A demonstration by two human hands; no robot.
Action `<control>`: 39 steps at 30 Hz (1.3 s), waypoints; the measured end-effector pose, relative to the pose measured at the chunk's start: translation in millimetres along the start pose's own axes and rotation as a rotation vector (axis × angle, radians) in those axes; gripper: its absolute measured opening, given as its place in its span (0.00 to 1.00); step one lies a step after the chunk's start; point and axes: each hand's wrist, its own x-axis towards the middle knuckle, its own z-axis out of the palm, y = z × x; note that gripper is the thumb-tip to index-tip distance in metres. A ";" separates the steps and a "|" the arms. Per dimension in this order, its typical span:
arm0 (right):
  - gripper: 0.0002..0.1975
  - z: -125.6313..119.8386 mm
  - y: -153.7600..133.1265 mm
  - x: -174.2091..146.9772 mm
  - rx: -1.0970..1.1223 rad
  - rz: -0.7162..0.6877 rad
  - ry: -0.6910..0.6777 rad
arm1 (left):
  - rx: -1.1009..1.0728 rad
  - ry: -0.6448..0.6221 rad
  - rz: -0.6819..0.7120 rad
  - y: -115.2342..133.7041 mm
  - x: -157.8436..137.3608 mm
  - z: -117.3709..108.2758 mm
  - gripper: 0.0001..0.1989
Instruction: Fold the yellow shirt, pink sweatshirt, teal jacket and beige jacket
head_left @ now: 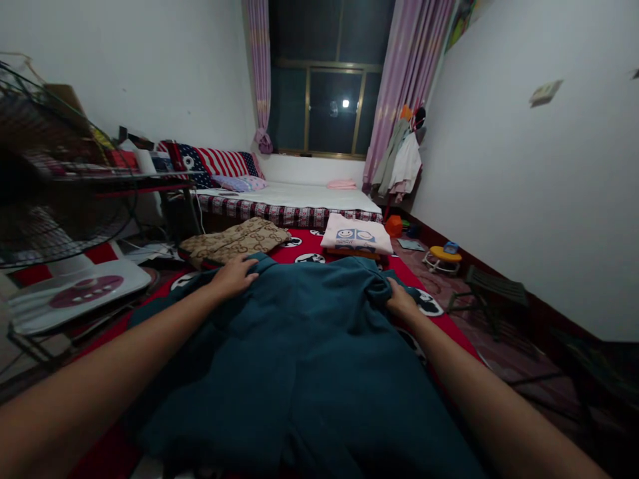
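Note:
A dark teal long-sleeved top [299, 332] is spread out in front of me, its upper edge away from me and its near part creased. My left hand [234, 276] is at its upper left shoulder area, fingers closed on the cloth. At the upper right, my right hand [401, 299] grips a bunched fold of the same top. Just beyond it lies a folded pale pink shirt [357, 234] with blue smiley prints. A folded tan patterned garment [237, 241] lies beyond my left hand.
Beneath the clothes is a red cover [449, 326] with black-and-white round prints. A fan [54, 179] and a white folding table [80, 293] stand at left. A yellow stool [444, 255] and a dark folding stool [494, 289] are at right. A bed [299, 194] stands below the window.

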 end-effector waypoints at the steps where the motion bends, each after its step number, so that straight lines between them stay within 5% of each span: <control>1: 0.24 -0.8 -0.9 0.0 -0.006 -0.007 -0.048 | -0.015 -0.002 -0.031 -0.1 3.1 7.8 0.25; 5: 0.11 -23.0 -6.8 -7.6 -0.018 -0.082 -0.067 | -0.057 -0.023 -0.095 -2.7 12.4 26.9 0.27; 11: 0.13 -66.5 -8.2 -34.8 -0.200 -0.153 0.427 | -0.221 -0.010 -0.057 -7.7 2.9 19.0 0.30; 16: 0.13 -82.1 -0.1 -47.7 -0.561 -0.057 -0.176 | -0.430 0.174 0.272 1.1 -58.0 -21.6 0.19; 21: 0.20 -87.2 -20.6 -28.6 -0.427 0.009 0.106 | -0.308 -0.274 0.617 32.7 -129.7 -52.8 0.16; 24: 0.39 -71.2 -36.5 -15.4 -0.241 -0.012 0.042 | -0.275 -0.367 0.500 52.0 -141.5 -60.7 0.14; 28: 0.50 -43.2 -48.4 -15.9 -0.175 -0.098 -0.186 | -0.394 -0.308 0.154 61.2 -118.4 -54.6 0.30; 31: 0.37 -32.0 -55.7 -32.5 -0.234 -0.197 -0.234 | -0.480 -0.315 0.016 62.9 -102.8 -36.8 0.37; 34: 0.17 -36.5 -62.6 -54.4 -0.228 -0.291 -0.212 | -0.478 -0.341 0.132 69.0 -107.7 -22.1 0.24; 37: 0.10 -59.9 -65.5 -67.6 -0.130 -0.386 -0.260 | -0.495 -0.462 0.269 72.8 -117.1 -29.0 0.08; 39: 0.11 -82.3 -65.5 -64.9 0.002 -0.413 -0.329 | -0.583 -0.631 0.268 67.4 -109.3 -47.2 0.09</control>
